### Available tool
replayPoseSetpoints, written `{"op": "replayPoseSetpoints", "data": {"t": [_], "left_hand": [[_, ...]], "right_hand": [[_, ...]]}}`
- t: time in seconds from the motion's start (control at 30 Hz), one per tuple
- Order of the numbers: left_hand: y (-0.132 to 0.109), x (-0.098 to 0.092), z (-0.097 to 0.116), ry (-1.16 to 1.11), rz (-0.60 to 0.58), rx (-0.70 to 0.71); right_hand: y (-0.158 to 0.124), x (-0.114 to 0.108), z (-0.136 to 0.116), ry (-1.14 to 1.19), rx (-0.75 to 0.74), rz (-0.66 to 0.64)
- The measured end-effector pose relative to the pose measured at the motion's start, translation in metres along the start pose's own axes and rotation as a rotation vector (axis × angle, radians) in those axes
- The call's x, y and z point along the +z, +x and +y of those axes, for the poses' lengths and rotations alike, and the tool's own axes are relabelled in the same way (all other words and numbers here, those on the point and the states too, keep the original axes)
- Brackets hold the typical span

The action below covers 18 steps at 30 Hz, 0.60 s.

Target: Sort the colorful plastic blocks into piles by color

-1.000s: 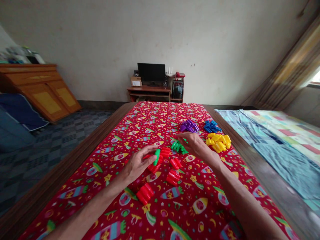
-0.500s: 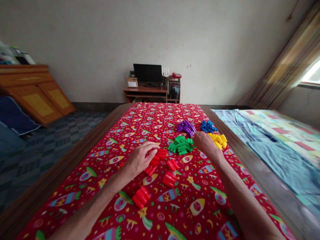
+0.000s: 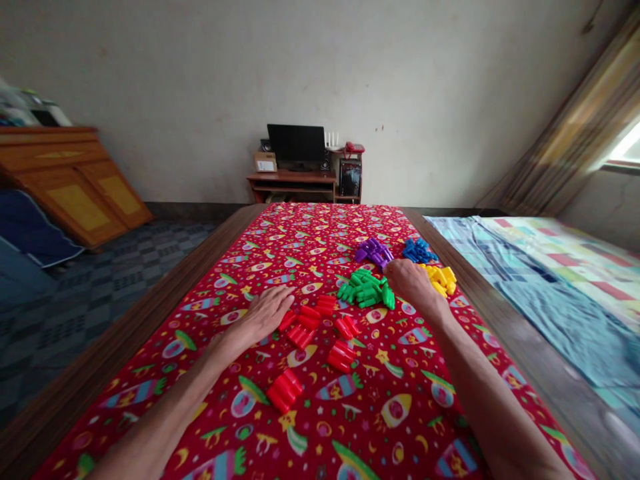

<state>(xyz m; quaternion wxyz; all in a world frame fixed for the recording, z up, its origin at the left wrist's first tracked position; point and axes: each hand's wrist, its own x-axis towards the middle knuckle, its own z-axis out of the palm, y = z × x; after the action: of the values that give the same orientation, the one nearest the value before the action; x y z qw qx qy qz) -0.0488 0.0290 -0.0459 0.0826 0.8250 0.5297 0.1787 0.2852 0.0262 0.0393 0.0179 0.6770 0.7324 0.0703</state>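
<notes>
My left hand (image 3: 269, 309) lies low over the patterned cloth, palm down with fingers stretched out, beside a loose cluster of red plastic blocks (image 3: 301, 335). Its fingertips are close to the leftmost red block. More red blocks (image 3: 341, 355) are scattered nearer to me, one of them (image 3: 285, 391) off on its own. My right hand (image 3: 411, 279) is closed with curled fingers, between the green blocks (image 3: 365, 288) and the yellow blocks (image 3: 441, 279), partly covering the yellow ones. Anything in its fingers is hidden. Purple blocks (image 3: 373, 252) lie just beyond it.
Blue blocks (image 3: 419, 251) form a pile at the right, near the edge of the red rocket-print cloth (image 3: 200, 373). A bed (image 3: 540, 313) adjoins the table's right side. A desk with a monitor (image 3: 296, 144) stands against the wall, and a wooden cabinet (image 3: 75, 187) at left.
My left hand has drawn back to the left and flattened, uncovering red blocks. My right hand has shifted slightly right, and a green block shows at the green pile's right end.
</notes>
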Motion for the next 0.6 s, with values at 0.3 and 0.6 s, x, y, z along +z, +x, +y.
{"op": "replayPoseSetpoints", "data": {"t": [0.3,0.6], "left_hand": [[-0.003,0.004,-0.008,-0.007,0.006,0.149],[-0.006,-0.005,-0.009,-0.189,0.043,0.196]], "right_hand": [[-0.011,0.021,0.008,0.028,-0.200,0.121],[-0.012,0.007,-0.010,0.158,-0.201,0.111]]}}
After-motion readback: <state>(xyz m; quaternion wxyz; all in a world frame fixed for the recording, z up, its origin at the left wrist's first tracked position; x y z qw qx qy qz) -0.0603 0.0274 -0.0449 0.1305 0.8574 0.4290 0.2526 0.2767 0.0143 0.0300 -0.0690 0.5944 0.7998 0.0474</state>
